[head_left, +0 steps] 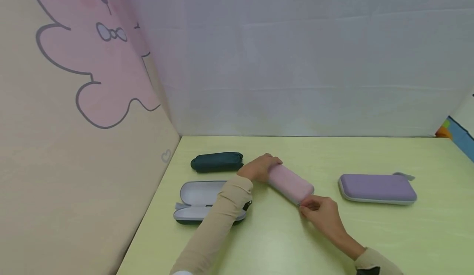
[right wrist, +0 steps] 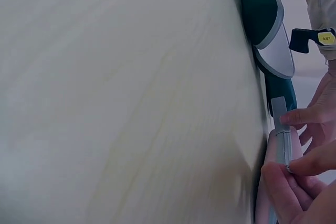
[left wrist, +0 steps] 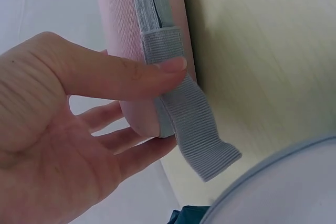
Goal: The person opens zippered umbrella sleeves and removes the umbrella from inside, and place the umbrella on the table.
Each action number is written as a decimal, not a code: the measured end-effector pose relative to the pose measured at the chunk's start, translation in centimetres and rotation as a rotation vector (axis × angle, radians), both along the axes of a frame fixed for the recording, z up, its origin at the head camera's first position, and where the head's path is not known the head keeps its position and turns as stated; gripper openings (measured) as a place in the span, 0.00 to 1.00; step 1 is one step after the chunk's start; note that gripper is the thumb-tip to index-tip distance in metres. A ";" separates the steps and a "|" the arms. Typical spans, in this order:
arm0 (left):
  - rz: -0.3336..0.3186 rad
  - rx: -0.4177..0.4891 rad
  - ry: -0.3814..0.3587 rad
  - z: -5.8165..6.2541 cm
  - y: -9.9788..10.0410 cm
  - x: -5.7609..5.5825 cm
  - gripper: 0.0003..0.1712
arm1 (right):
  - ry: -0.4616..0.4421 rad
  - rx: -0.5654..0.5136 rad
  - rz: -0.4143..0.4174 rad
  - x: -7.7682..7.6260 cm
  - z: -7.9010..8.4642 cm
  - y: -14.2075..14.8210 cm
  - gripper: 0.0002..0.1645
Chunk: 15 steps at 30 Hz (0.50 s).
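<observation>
A pink zippered case (head_left: 290, 182) lies slantwise between my two hands. My left hand (head_left: 259, 167) grips its far left end, fingers behind the shell. In the left wrist view the thumb (left wrist: 170, 69) presses the base of a grey ribbon tab (left wrist: 197, 129), whose loose end hangs past the case. Along the side runs a grey zipper (left wrist: 155, 3), closed beside the tab. At the near right end, my right hand (head_left: 324, 215) pinches a small metal zipper pull (right wrist: 288, 168) between thumb and forefinger, seen in the right wrist view.
Left of the pink case, an open dark green case (head_left: 200, 194) with a pale lining lies partly behind my left sleeve. Behind it is a dark teal rolled bundle (head_left: 216, 162). A purple zippered case (head_left: 377, 187) lies to the right. A pale wall (head_left: 311, 73) borders the yellow-green table (head_left: 274, 238).
</observation>
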<state>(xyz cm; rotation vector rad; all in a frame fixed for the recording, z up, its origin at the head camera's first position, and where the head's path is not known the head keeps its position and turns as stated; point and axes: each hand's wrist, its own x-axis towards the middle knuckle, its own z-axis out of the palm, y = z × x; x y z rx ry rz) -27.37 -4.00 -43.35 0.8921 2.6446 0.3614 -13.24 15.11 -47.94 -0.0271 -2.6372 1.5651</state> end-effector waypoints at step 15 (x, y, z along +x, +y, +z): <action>0.198 0.019 -0.107 0.6 -0.4 1.0 0.45 | 0.007 0.058 -0.002 -0.3 0.2 2.1 0.03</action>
